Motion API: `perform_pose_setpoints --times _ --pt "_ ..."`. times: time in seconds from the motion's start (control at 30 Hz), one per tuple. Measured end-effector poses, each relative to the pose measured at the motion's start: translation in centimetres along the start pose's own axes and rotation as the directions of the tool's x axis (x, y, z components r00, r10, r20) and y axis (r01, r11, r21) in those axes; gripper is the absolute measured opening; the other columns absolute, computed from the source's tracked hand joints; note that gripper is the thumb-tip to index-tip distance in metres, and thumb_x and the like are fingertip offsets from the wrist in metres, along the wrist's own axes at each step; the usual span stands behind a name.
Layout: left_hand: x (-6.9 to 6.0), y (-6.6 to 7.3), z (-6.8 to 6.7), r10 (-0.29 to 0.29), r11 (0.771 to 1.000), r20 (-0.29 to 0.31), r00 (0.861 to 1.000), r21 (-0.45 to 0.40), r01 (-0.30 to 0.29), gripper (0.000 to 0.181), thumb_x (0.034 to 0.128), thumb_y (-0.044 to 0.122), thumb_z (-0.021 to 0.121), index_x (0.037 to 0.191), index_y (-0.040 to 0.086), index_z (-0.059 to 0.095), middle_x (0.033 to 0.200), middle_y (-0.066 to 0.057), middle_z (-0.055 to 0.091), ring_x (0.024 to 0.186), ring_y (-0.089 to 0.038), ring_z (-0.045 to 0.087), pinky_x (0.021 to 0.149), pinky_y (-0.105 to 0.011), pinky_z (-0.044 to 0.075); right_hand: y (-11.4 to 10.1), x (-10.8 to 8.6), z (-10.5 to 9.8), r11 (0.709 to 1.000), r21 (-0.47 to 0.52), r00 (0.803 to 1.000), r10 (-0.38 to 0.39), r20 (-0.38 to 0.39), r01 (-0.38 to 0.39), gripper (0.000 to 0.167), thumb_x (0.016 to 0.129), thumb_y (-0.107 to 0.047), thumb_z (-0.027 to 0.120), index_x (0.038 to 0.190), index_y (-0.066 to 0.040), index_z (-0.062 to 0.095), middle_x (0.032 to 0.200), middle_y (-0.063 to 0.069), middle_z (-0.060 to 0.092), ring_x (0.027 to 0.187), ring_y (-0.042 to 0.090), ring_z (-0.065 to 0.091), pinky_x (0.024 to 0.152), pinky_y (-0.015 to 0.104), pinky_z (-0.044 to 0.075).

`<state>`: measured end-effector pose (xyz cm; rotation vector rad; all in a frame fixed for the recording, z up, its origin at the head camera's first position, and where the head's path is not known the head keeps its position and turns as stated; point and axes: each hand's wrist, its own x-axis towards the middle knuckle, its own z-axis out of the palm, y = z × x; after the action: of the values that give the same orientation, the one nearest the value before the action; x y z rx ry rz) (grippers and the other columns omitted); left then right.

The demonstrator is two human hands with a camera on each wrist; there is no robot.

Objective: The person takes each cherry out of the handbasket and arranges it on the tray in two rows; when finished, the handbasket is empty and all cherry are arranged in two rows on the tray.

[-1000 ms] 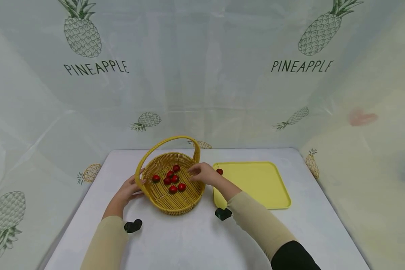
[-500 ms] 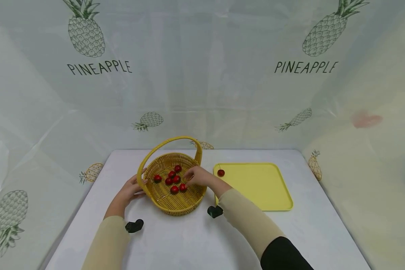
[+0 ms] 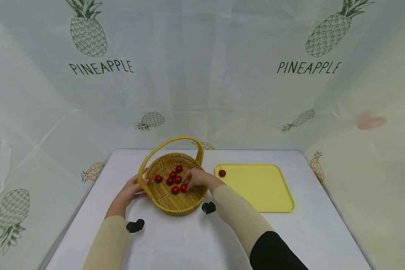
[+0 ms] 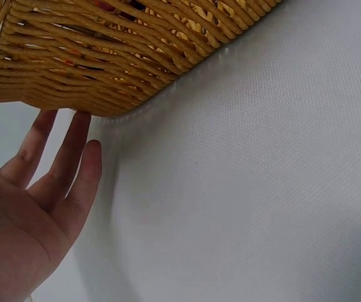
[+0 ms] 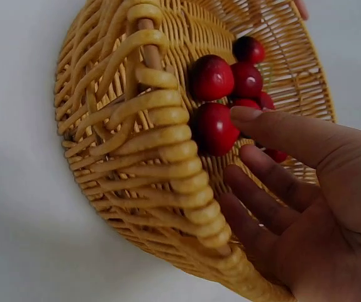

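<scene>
In the head view my left hand (image 3: 131, 190) holds the left side of the yellow wicker basket (image 3: 168, 207), its thumb at the handle's base. The left wrist view has the fingers of that hand (image 4: 36, 189) against the outside of the basket wall (image 4: 86, 69). My right hand (image 3: 200, 177) reaches inside over the right rim. Its thumb tip is at a red cherry (image 5: 215, 129), with the other fingers of the right hand (image 5: 306, 195) spread below and gripping nothing visible. Several more cherries (image 3: 158, 178) lie on the basket floor.
A yellow tray (image 3: 256, 187) lies to the right of the basket, one red cherry (image 3: 222, 173) in its back left corner. The basket's tall handle (image 3: 170, 140) arches over it. A pineapple-printed sheet hangs behind the white table (image 3: 175, 243).
My right hand has moved a little left and down, to the cherry nearest the basket's right side. My left hand stays at the basket. The view has shifted slightly.
</scene>
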<state>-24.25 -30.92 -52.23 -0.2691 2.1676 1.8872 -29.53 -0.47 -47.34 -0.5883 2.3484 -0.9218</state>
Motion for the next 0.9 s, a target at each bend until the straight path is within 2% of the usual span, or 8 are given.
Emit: perform_pose_setpoints --times 0.17,0.37,0.63,0.9 --pt "-0.1 0.1 0.1 -0.001 1.000 -0.002 1.000 -0.009 0.001 0.067 0.0980 0.025 0.061 0.156 0.024 0.026 0.143 -0.024 0.042 0.109 -0.029 0.060 0.093 -0.051 0.049 -0.1 0.2 0.2 1.000 0.011 1.000 0.022 0.007 -0.022 0.032 0.078 0.001 0.079 0.109 -0.008 0.074 0.091 0.003 0.061 0.080 0.012 0.050 0.069 0.024 0.045" --pt "-0.1 0.1 0.2 -0.002 1.000 -0.009 1.000 -0.001 0.002 0.067 0.0980 0.026 0.061 0.156 0.024 0.027 0.144 -0.025 0.040 0.111 -0.030 0.059 0.093 -0.052 0.048 0.1 0.6 0.5 0.998 0.053 0.999 0.013 0.029 -0.015 0.034 0.078 0.005 0.078 0.110 -0.004 0.073 0.079 0.001 0.056 0.071 0.011 0.046 0.061 0.023 0.040" --pt "-0.2 0.1 0.2 -0.002 1.000 -0.010 1.000 0.005 0.003 0.067 0.0973 0.027 0.062 0.155 0.024 0.028 0.143 -0.024 0.043 0.109 -0.027 0.060 0.093 -0.051 0.049 0.4 1.1 0.9 0.998 0.055 0.999 0.041 0.035 -0.043 0.030 0.078 0.004 0.078 0.105 -0.008 0.076 0.077 0.000 0.054 0.069 0.011 0.045 0.060 0.023 0.039" --pt "-0.3 0.0 0.2 0.005 1.000 -0.015 1.000 0.006 -0.005 0.067 0.0974 0.027 0.062 0.155 0.025 0.028 0.141 -0.023 0.045 0.108 -0.027 0.061 0.093 -0.052 0.049 0.8 1.8 1.4 0.996 0.068 0.999 0.050 0.018 -0.051 0.029 0.076 0.006 0.079 0.102 -0.006 0.077 0.070 -0.001 0.055 0.063 0.009 0.045 0.056 0.021 0.039"
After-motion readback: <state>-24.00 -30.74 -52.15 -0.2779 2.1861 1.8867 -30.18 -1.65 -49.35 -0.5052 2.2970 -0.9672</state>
